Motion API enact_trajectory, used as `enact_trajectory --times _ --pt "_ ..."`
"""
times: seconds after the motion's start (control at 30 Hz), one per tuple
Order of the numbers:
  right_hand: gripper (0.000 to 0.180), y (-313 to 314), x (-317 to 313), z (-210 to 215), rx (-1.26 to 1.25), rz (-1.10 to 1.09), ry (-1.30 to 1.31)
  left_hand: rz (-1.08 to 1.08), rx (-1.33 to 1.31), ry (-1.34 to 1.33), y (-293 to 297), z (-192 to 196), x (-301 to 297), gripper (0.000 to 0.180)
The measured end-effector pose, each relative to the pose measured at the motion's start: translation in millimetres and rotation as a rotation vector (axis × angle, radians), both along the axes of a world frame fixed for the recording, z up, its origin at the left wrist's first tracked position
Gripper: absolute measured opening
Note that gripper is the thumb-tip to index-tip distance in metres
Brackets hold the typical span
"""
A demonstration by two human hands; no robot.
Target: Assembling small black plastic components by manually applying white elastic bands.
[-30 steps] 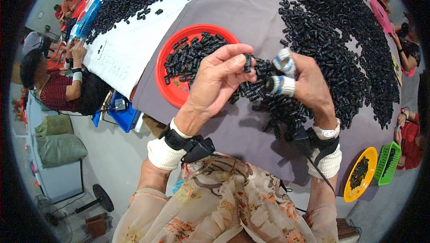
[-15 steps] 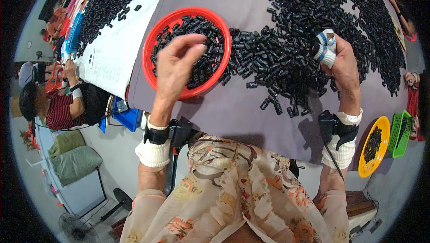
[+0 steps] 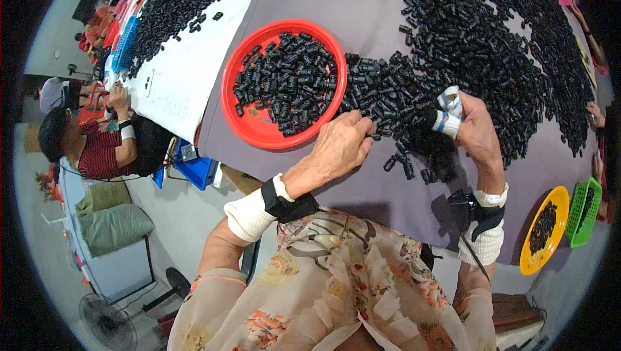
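From the head camera, looking down, the person's left hand rests palm-down on the grey cloth just below the red bowl, its fingertips reaching into the near edge of the heap of small black tubes. The fingers are curled loosely over a tube or two; whether any is actually pinched I cannot tell, since the fingers hide it. The right hand sits at the right of the same heap, its fingers wrapped in white tape and closed around what looks like a black tube, though the grip itself is hard to make out.

The tubes lie everywhere: a broad spill across the cloth, a second layer filling the red bowl, and more in a yellow dish beside a green basket at the right edge. They look like short, rigid plastic pieces, light enough to lift with two fingertips, smooth and likely to roll or skid if nudged. I would judge the best hold is across the barrel, thumb against forefinger, one at a time.

At the left a seated person in a striped top works at a white table covered with the same pieces.
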State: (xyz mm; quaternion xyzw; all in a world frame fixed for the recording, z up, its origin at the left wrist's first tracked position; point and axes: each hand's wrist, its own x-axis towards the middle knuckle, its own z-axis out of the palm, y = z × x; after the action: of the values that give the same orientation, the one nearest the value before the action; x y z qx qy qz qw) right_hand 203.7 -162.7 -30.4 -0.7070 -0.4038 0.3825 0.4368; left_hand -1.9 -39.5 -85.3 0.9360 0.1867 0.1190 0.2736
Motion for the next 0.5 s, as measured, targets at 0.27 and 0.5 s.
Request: enact_trajectory --times 0.27,0.5 --pt "0.021 38 -28 1 0.199 0.15 -0.023 0.152 -0.616 -0.233 28 61 3 0.014" --pt "0.022 54 -37 28 0.312 0.17 0.033 0.11 -0.915 -0.464 34 88 9 0.016"
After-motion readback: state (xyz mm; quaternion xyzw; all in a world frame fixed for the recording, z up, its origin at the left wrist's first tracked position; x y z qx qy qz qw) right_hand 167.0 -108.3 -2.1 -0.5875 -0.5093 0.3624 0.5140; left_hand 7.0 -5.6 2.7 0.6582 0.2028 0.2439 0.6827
